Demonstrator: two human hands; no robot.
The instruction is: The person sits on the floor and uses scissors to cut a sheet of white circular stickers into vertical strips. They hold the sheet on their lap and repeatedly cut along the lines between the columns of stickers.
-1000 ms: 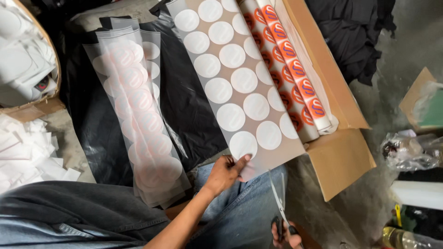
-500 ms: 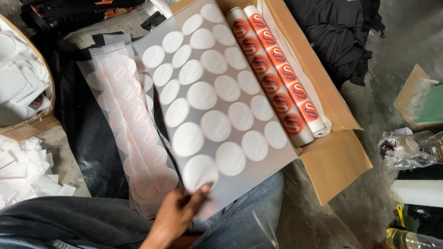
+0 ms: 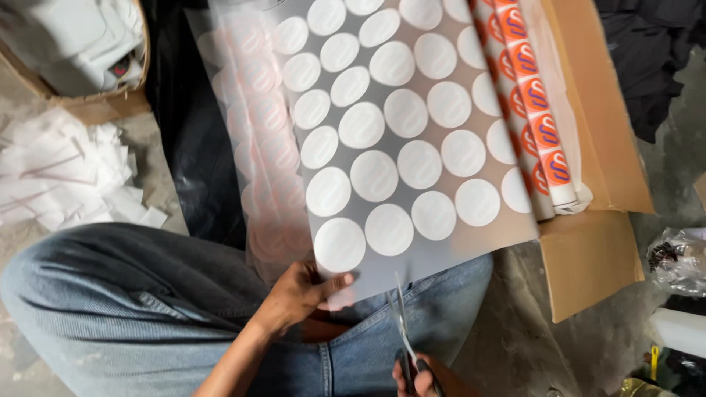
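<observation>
Head view, left hand [image 3: 301, 294]: the grey sheet of white round stickers [image 3: 404, 140] is being pinched at its near corner, thumb on top, fingers curled under.
Head view, right hand [image 3: 415, 378]: scissors [image 3: 403, 323] are being gripped by the handles, fingers closed through them.
Blades: being pointed up at the sheet's near edge, just right of the left fingers.
Sheet: being held over the lap, reaching away above a cardboard box [image 3: 596, 242].
</observation>
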